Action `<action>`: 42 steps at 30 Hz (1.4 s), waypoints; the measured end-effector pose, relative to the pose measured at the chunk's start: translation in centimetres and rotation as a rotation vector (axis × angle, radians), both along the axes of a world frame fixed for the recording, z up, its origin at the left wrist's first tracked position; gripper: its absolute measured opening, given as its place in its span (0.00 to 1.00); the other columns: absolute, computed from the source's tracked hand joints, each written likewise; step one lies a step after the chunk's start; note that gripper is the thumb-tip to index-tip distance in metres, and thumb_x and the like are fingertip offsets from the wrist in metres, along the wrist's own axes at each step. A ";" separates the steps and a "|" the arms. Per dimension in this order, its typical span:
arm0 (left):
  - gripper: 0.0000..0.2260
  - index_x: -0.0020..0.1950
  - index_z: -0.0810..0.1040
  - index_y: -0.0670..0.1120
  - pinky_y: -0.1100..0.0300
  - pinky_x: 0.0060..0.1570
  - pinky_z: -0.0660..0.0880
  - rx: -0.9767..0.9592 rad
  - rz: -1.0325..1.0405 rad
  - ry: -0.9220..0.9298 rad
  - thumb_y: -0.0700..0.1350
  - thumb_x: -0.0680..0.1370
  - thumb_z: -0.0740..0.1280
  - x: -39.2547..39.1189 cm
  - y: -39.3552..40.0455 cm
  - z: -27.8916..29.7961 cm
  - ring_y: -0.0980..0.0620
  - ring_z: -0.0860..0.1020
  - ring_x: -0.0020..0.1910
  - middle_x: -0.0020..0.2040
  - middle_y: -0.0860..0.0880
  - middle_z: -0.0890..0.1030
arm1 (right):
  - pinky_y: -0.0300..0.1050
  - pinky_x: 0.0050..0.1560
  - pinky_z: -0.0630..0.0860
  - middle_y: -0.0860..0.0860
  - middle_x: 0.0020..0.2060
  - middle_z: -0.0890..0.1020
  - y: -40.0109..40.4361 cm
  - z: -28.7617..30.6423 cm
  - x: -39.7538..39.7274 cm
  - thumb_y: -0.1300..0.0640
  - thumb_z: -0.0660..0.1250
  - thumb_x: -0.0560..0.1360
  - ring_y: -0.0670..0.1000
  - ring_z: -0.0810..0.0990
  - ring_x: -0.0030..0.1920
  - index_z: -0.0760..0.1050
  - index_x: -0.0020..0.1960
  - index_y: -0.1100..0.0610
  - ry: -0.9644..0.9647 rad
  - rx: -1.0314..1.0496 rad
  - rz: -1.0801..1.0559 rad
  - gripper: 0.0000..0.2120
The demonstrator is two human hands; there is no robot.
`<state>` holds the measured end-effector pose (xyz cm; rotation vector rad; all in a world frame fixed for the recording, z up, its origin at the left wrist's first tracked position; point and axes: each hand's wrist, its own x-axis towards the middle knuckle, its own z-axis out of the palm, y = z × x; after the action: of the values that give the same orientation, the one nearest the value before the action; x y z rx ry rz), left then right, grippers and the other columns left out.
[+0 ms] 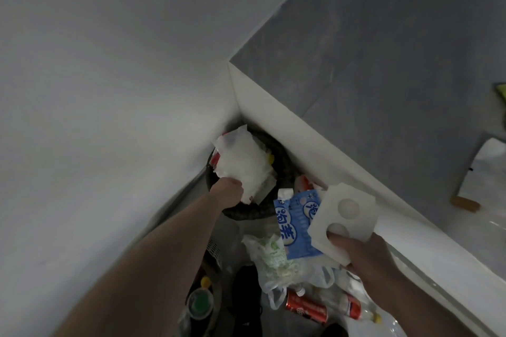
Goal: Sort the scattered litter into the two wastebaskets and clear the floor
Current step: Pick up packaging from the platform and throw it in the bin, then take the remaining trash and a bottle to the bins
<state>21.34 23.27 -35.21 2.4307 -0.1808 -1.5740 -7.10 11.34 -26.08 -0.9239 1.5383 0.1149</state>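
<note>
Nearest the camera, low in the view, litter lies on the floor: a red can (306, 308) on its side, a clear bottle with a red label and yellow cap (353, 306) just beside it, and a crumpled clear bag with green print (276, 257) above them. To the left stands a second wastebasket (210, 276), partly hidden by the left forearm, with a cup with a green lid (200, 304) and a yellow-capped bottle (205, 282) showing near its rim; whether they sit inside it or beside it I cannot tell. The right hand (367, 254) is curled round a white foam block (342, 216) with two round hollows, thumb pressed on its lower face, and the same grip seems to pin a blue and white wrapper (293, 224) behind the block. Farther off, the left hand (228, 191) is stretched out, fingers closed in a fist on the lower edge of a wad of white tissue paper (241, 164), holding it over the mouth of a black round wastebasket (282, 161) that stands in the corner where the pale wall meets a white ledge (301, 139). That basket already holds red and white scraps. Beyond the ledge spreads a grey surface (383, 63), with white paper (484, 169) and a small brown object (465, 204) at its right edge
</note>
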 end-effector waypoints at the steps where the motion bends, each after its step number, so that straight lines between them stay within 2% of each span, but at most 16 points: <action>1: 0.13 0.65 0.79 0.44 0.53 0.62 0.76 0.029 -0.026 0.037 0.43 0.81 0.67 0.2 0.3 0.0 0.43 0.79 0.60 0.65 0.42 0.79 | 0.57 0.49 0.82 0.53 0.50 0.85 0.0 0.1 0.3 0.59 0.79 0.68 0.58 0.83 0.52 0.78 0.57 0.52 0.000 -0.001 0.003 0.20; 4: 0.09 0.52 0.83 0.43 0.52 0.50 0.83 0.045 -0.063 0.106 0.48 0.76 0.72 0.8 2.0 0.3 0.47 0.83 0.44 0.51 0.44 0.85 | 0.51 0.43 0.80 0.54 0.48 0.86 -0.1 0.6 1.5 0.61 0.77 0.70 0.58 0.84 0.50 0.79 0.56 0.53 -0.023 0.001 0.013 0.16; 7: 0.10 0.48 0.87 0.51 0.58 0.41 0.79 -0.044 -0.161 -0.062 0.48 0.78 0.65 1.6 2.9 2.4 0.56 0.81 0.43 0.43 0.56 0.84 | 0.51 0.44 0.80 0.54 0.49 0.86 -0.2 0.9 3.2 0.62 0.77 0.70 0.58 0.84 0.51 0.79 0.57 0.54 -0.030 0.012 -0.021 0.17; 9: 0.12 0.49 0.85 0.55 0.65 0.40 0.73 -0.127 -0.143 -0.176 0.45 0.79 0.62 1.7 3.2 4.3 0.59 0.80 0.45 0.44 0.62 0.80 | 0.51 0.42 0.81 0.55 0.51 0.85 -0.4 0.4 4.8 0.62 0.77 0.70 0.58 0.83 0.51 0.78 0.59 0.54 -0.034 -0.003 -0.032 0.20; 12: 0.12 0.49 0.83 0.55 0.63 0.36 0.75 -0.213 0.004 -0.218 0.44 0.78 0.61 1.8 4.1 6.1 0.54 0.82 0.42 0.44 0.58 0.82 | 0.50 0.36 0.83 0.56 0.50 0.84 -0.5 -1.9 7.6 0.60 0.80 0.68 0.58 0.84 0.48 0.77 0.61 0.56 0.005 -0.005 -0.051 0.24; 15: 0.09 0.51 0.83 0.55 0.63 0.40 0.75 -0.251 0.038 -0.230 0.45 0.79 0.64 2.6 5.7 6.1 0.56 0.81 0.45 0.47 0.58 0.81 | 0.53 0.38 0.84 0.54 0.52 0.85 -0.1 -5.6 11.1 0.48 0.82 0.62 0.59 0.85 0.49 0.75 0.65 0.53 0.031 0.046 0.013 0.35; 17: 0.08 0.53 0.82 0.57 0.63 0.40 0.74 -0.262 0.055 -0.242 0.47 0.79 0.65 3.1 6.9 5.3 0.57 0.80 0.47 0.50 0.58 0.82 | 0.47 0.35 0.82 0.55 0.59 0.82 0.4 -7.5 13.6 0.52 0.79 0.68 0.58 0.82 0.54 0.72 0.69 0.55 0.003 0.091 0.021 0.32; 20: 0.07 0.53 0.81 0.57 0.61 0.45 0.74 -0.265 0.074 -0.253 0.48 0.77 0.68 3.1 8.6 4.1 0.57 0.80 0.49 0.52 0.57 0.82 | 0.57 0.55 0.82 0.55 0.61 0.77 1.8 -9.1 15.9 0.62 0.69 0.76 0.57 0.77 0.57 0.69 0.65 0.58 0.040 0.097 0.094 0.19; 24: 0.07 0.53 0.80 0.57 0.61 0.49 0.74 -0.265 0.066 -0.237 0.45 0.78 0.69 2.4 10.0 3.8 0.56 0.79 0.49 0.51 0.56 0.82 | 0.62 0.64 0.76 0.57 0.67 0.75 3.3 -10.7 15.9 0.59 0.71 0.73 0.60 0.75 0.64 0.65 0.77 0.57 0.149 0.010 0.225 0.33; 28: 0.07 0.54 0.79 0.59 0.55 0.56 0.77 -0.229 0.007 -0.236 0.47 0.79 0.67 1.6 10.5 3.9 0.53 0.79 0.52 0.53 0.57 0.80 | 0.52 0.69 0.71 0.55 0.73 0.70 3.6 -10.1 15.5 0.57 0.72 0.75 0.58 0.71 0.70 0.63 0.78 0.55 0.100 -0.004 0.410 0.34; 30: 0.07 0.57 0.78 0.58 0.54 0.57 0.77 -0.199 -0.081 -0.237 0.50 0.81 0.64 1.2 10.6 4.6 0.52 0.78 0.54 0.55 0.56 0.79 | 0.48 0.58 0.74 0.55 0.66 0.75 3.5 -8.9 14.9 0.56 0.71 0.72 0.57 0.75 0.65 0.70 0.73 0.52 0.123 -0.016 0.470 0.30; 32: 0.09 0.60 0.77 0.58 0.54 0.57 0.76 -0.176 -0.155 -0.240 0.52 0.81 0.62 0.8 10.4 6.3 0.51 0.78 0.56 0.57 0.55 0.78 | 0.46 0.46 0.73 0.52 0.49 0.79 3.0 -7.1 14.2 0.52 0.68 0.65 0.56 0.79 0.53 0.74 0.54 0.48 0.141 -0.079 0.543 0.18; 34: 0.10 0.61 0.77 0.57 0.54 0.58 0.76 -0.167 -0.206 -0.240 0.52 0.81 0.62 0.2 10.0 9.1 0.51 0.78 0.56 0.58 0.54 0.77 | 0.51 0.46 0.77 0.50 0.44 0.79 3.2 -3.8 13.4 0.57 0.66 0.67 0.57 0.80 0.49 0.73 0.49 0.49 0.112 -0.170 0.600 0.10; 37: 0.13 0.63 0.77 0.54 0.54 0.59 0.75 -0.161 -0.287 -0.231 0.47 0.79 0.63 -1.0 9.3 15.5 0.50 0.78 0.58 0.60 0.52 0.76 | 0.55 0.49 0.80 0.52 0.50 0.80 4.0 4.3 12.4 0.60 0.64 0.74 0.59 0.81 0.52 0.74 0.60 0.51 0.053 -0.226 0.621 0.15; 39: 0.14 0.64 0.77 0.53 0.54 0.59 0.75 -0.155 -0.335 -0.243 0.45 0.79 0.63 -2.0 8.9 20.8 0.49 0.78 0.60 0.63 0.51 0.75 | 0.52 0.49 0.79 0.50 0.52 0.80 4.7 9.9 10.9 0.56 0.63 0.75 0.57 0.81 0.55 0.74 0.59 0.51 0.066 -0.240 0.693 0.13; 42: 0.15 0.67 0.77 0.46 0.55 0.63 0.72 -0.151 -0.466 -0.259 0.42 0.82 0.61 -4.5 8.8 30.0 0.48 0.74 0.66 0.67 0.49 0.74 | 0.49 0.64 0.74 0.52 0.70 0.73 6.1 18.6 7.7 0.55 0.65 0.75 0.55 0.74 0.69 0.68 0.75 0.51 0.086 -0.241 0.799 0.28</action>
<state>16.87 32.05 -5.24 2.5831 -0.9354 -1.3278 0.60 17.42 -7.49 -1.7066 1.1918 0.5519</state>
